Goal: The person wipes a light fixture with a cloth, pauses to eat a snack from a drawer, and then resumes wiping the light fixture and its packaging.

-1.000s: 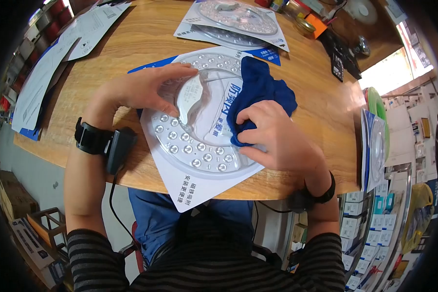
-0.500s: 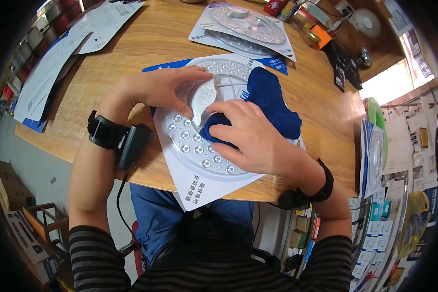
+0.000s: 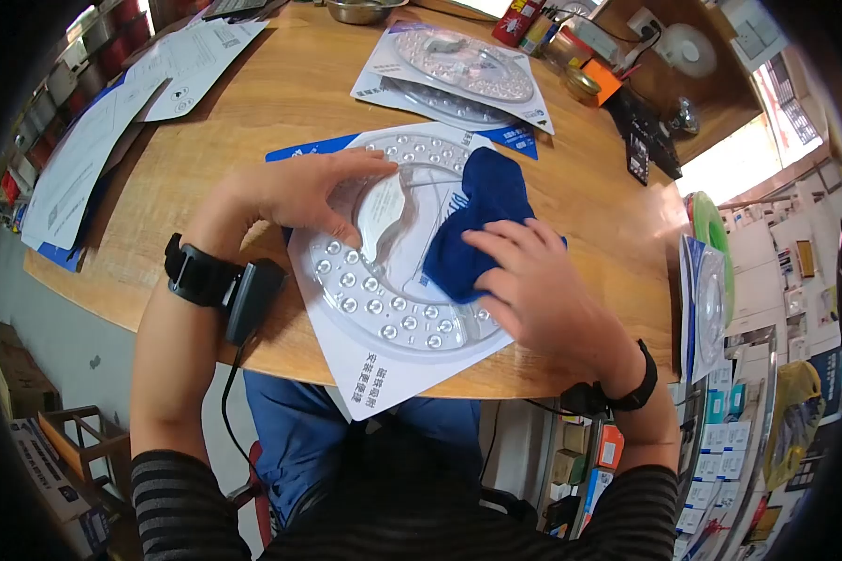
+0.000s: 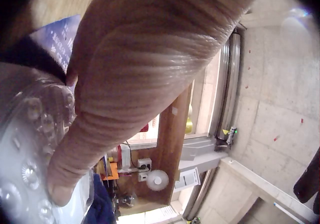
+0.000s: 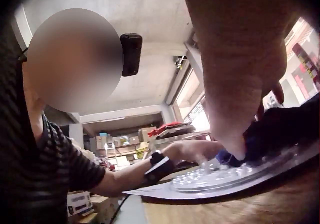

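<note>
A ring-shaped LED light module in a clear plastic blister (image 3: 374, 306) lies on its printed white-and-blue card (image 3: 357, 385) at the table's front. At the ring's inner left is a white, curved, printed piece (image 3: 381, 215). My left hand (image 3: 295, 192) rests on the left of the blister, thumb and fingers spread apart on either side of that piece. In the left wrist view the thumb (image 4: 62, 191) presses on the clear plastic. My right hand (image 3: 544, 290) holds a bunched dark blue cloth (image 3: 472, 238) against the right of the blister, fingers bent over it.
Two more packaged ring lights (image 3: 458, 70) lie at the back of the table. Several printed cards (image 3: 94, 178) are stacked at the left edge. Bottles and jars (image 3: 538, 33), an orange piece (image 3: 602, 82) and a black remote (image 3: 638, 154) sit at the back right.
My right hand slid the blue cloth left to the white curved piece, then back to the right side of the blister. The left hand has stayed on the blister.
</note>
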`<state>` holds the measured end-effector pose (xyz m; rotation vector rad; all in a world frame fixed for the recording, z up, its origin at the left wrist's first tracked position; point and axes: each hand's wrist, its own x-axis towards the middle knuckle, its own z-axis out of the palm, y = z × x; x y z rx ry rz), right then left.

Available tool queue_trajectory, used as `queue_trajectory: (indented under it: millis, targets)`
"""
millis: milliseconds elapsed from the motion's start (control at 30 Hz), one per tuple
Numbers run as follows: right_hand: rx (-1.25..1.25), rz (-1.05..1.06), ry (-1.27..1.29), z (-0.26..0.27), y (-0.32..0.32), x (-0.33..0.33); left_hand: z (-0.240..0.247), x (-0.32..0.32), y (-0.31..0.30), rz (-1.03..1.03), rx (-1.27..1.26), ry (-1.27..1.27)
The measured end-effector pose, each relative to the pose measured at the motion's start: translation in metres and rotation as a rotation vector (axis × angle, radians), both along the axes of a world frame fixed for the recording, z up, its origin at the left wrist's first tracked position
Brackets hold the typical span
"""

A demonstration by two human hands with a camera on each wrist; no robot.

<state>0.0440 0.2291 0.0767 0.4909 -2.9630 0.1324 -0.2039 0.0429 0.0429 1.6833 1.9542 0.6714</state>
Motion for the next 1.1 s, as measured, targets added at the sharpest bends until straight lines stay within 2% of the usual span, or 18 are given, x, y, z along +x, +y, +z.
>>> queue_trajectory:
  millis: [33, 67, 200, 267, 367, 600, 667, 700, 767, 833, 900, 967, 1033, 1100]
  targets:
    - [0.115, -0.100, 0.037, -0.001, 0.006, 0.003, -0.001, -0.001, 0.000, -0.005, 0.016, 0.006]
    - [0.127, -0.133, 0.106, -0.007, 0.018, 0.002, -0.001, -0.001, 0.000, -0.009, 0.019, 0.008]
    - [0.070, -0.158, 0.125, -0.005, 0.039, -0.014, 0.004, 0.002, 0.001, -0.010, -0.015, 0.015]
    - [0.196, -0.181, 0.132, -0.009, 0.040, -0.028, 0.005, 0.005, 0.000, -0.005, -0.035, 0.010]
    - [0.257, -0.169, 0.205, -0.019, 0.049, -0.050, 0.010, 0.006, -0.001, -0.002, -0.018, 0.041]
    - [0.241, -0.208, 0.079, -0.011, 0.046, -0.038, 0.009, 0.006, 0.000, 0.006, -0.027, 0.014]
    - [0.090, -0.181, 0.016, -0.006, 0.046, -0.028, 0.008, 0.006, -0.001, -0.002, -0.013, 0.021]
    - [0.093, -0.182, 0.018, -0.003, 0.049, -0.027, 0.007, 0.005, -0.001, -0.002, -0.019, -0.004]
    - [-0.394, -0.244, -0.175, 0.005, 0.057, -0.026, 0.008, 0.003, 0.001, -0.010, -0.021, -0.019]
    - [-0.604, -0.644, -0.139, 0.036, 0.056, -0.017, 0.005, 0.002, 0.000, -0.036, 0.001, 0.007]
    - [-1.138, -0.562, 0.340, 0.030, 0.086, -0.003, 0.004, 0.003, -0.001, -0.030, 0.005, 0.007]
    - [-1.754, -0.439, 0.387, 0.051, 0.103, 0.014, 0.005, 0.004, -0.001, -0.029, 0.006, 0.007]
    - [-1.863, -0.394, 0.467, 0.064, 0.101, 0.021, 0.009, 0.007, 0.000, 0.021, -0.055, -0.026]
    - [-1.855, -0.348, 0.446, 0.060, 0.094, 0.024, 0.006, 0.005, 0.001, -0.002, -0.037, -0.029]
